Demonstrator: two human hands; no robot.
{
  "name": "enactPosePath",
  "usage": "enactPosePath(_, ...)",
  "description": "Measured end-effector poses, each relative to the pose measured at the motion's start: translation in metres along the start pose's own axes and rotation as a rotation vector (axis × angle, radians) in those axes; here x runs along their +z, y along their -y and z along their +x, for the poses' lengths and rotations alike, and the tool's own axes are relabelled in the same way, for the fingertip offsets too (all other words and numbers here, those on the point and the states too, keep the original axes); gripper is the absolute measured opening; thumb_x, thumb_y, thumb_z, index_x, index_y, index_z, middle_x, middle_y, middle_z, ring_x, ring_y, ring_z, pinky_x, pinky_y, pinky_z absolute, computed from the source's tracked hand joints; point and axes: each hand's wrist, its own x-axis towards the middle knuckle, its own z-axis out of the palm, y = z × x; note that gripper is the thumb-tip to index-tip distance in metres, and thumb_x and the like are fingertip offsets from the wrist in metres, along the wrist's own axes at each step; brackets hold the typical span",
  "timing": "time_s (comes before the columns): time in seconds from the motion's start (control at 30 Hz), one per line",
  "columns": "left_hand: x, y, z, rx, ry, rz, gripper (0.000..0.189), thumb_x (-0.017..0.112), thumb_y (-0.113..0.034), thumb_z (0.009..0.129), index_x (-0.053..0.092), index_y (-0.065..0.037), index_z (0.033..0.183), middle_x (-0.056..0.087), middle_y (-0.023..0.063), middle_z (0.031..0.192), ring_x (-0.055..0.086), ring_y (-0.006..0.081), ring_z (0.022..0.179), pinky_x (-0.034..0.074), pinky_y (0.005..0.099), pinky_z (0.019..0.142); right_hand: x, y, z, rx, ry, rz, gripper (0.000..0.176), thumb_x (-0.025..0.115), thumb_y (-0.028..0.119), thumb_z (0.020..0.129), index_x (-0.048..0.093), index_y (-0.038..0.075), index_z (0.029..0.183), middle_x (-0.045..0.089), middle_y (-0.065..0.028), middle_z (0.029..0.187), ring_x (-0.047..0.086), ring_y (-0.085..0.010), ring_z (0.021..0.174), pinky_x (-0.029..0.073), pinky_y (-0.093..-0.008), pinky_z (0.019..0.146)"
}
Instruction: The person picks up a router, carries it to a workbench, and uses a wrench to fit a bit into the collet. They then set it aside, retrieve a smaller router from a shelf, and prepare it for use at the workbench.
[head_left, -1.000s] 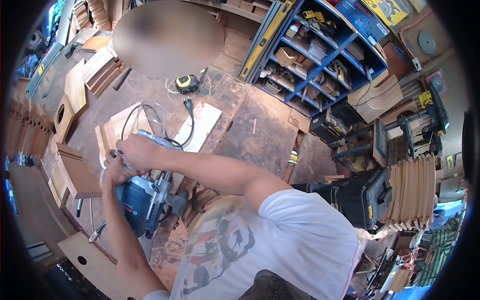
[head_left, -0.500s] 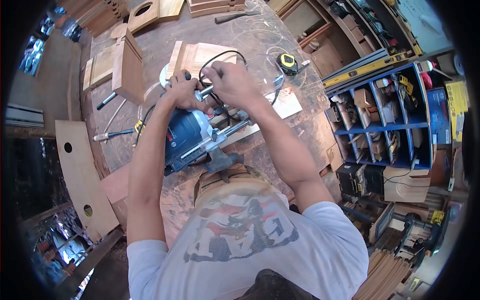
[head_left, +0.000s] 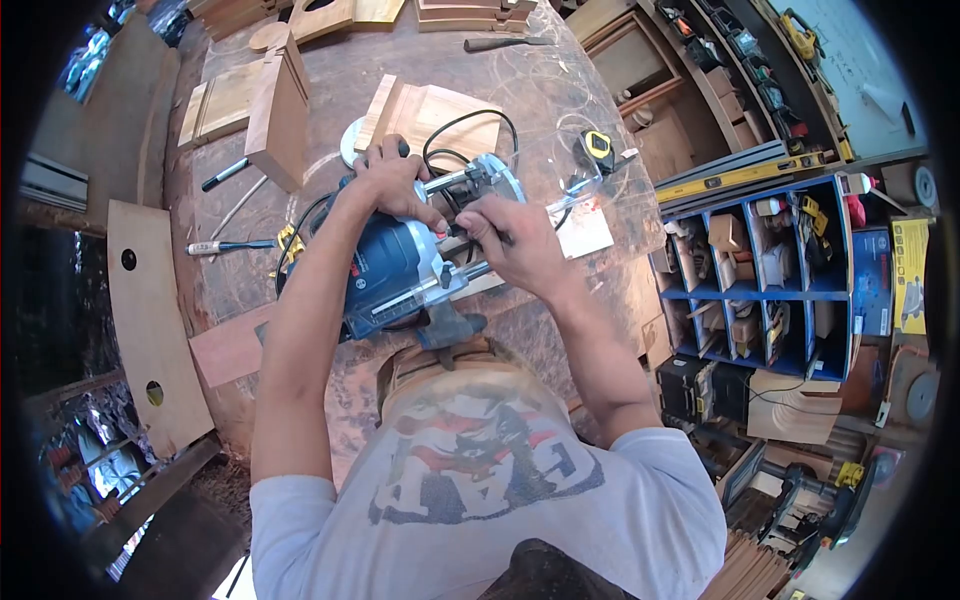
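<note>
A blue power tool (head_left: 385, 265) with metal guide rods and a clear-edged base lies on its side on the wooden workbench (head_left: 540, 90), close to my body. My left hand (head_left: 392, 187) rests over its upper side, fingers bent around the housing near the dark knob. My right hand (head_left: 512, 238) is closed at the tool's collet end, between the two rods; what its fingers pinch is too small to make out. A black cable (head_left: 470, 117) loops behind the tool, in front of a light wooden block (head_left: 425, 115).
An upright wooden piece (head_left: 277, 120) and a chisel (head_left: 232, 246) lie to the left. A yellow tape measure (head_left: 597, 148) is at the right, a dark-handled tool (head_left: 505, 43) at the back. A blue compartment shelf (head_left: 755, 295) stands beyond the bench's right edge.
My right hand has moved down and toward the collet, away from the upper rod, uncovering the tool's base. My left hand stays on the tool. The camera view has shifted slightly.
</note>
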Motion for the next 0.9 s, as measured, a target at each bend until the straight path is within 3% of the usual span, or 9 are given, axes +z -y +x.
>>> enactPosePath(0.2,-0.001,0.000,0.000,0.002,0.010,-0.025,0.104,0.093,-0.065,0.040,0.067,-0.016,0.128,0.036,0.0202,0.146,0.030,0.0426,0.139,0.024,0.0556,0.113,-0.007,0.013,-0.004,-0.012,-0.108,0.056,0.010,0.070,0.012,0.095,0.071,0.002,0.093,0.067,-0.0117,0.073,0.067,-0.0247,0.064,0.050,-0.0340,0.059)
enactPosePath(0.33,0.000,0.001,0.001,-0.002,0.005,-0.030,0.105,0.093,-0.066,0.039,0.067,-0.016,0.128,0.036,0.0196,0.147,0.029,0.0431,0.140,0.023,0.0557,0.113,-0.006,0.004,0.010,0.084,0.011,0.092,0.012,0.069,0.013,0.096,0.072,0.003,0.091,0.069,-0.0106,0.071,0.067,-0.0237,0.063,0.050,-0.0341,0.059)
enactPosePath(0.43,0.000,0.001,0.002,-0.009,0.007,-0.024,0.106,0.093,-0.066,0.039,0.067,-0.016,0.129,0.035,0.0197,0.148,0.028,0.0432,0.141,0.022,0.0564,0.114,0.001,-0.006,0.028,0.198,0.086,-0.103,0.019,0.068,0.020,0.097,0.071,0.003,0.089,0.068,-0.0110,0.070,0.067,-0.0246,0.063,0.050,-0.0364,0.059)
enactPosePath(0.53,0.000,0.001,0.002,-0.010,0.016,-0.019,0.107,0.093,-0.066,0.039,0.067,-0.016,0.130,0.034,0.0200,0.149,0.028,0.0441,0.141,0.022,0.0571,0.115,0.002,0.005,0.045,0.334,0.078,0.010,0.024,0.066,0.025,0.098,0.070,0.003,0.088,0.068,-0.0120,0.070,0.067,-0.0269,0.063,0.049,-0.0384,0.060)
enactPosePath(0.67,-0.002,0.000,-0.001,-0.012,0.009,-0.041,0.107,0.094,-0.064,0.039,0.066,-0.016,0.130,0.033,0.0206,0.150,0.028,0.0457,0.141,0.022,0.0578,0.115,0.015,-0.004,0.067,0.361,0.030,-0.121,0.025,0.068,0.027,0.095,0.071,0.004,0.087,0.069,-0.0142,0.071,0.066,-0.0348,0.065,0.050,-0.0415,0.062)
enactPosePath(0.87,0.003,0.002,0.001,0.003,-0.038,-0.055,0.101,0.094,-0.059,0.040,0.067,-0.015,0.127,0.035,0.0225,0.149,0.028,0.0485,0.141,0.022,0.0613,0.115,0.053,-0.034,0.091,0.350,-0.147,-0.405,0.015,0.062,0.019,0.095,0.071,0.008,0.097,0.070,-0.0193,0.075,0.070,-0.0387,0.074,0.054,-0.0479,0.069)
enactPosePath(0.9,0.006,0.003,0.000,0.016,-0.061,-0.057,0.100,0.094,-0.058,0.040,0.067,-0.016,0.127,0.035,0.0231,0.148,0.027,0.0489,0.141,0.022,0.0621,0.115,0.055,-0.032,0.097,0.407,-0.129,-0.395,0.019,0.061,0.014,0.092,0.070,0.009,0.108,0.072,-0.0216,0.083,0.071,-0.0405,0.081,0.056,-0.0486,0.075)
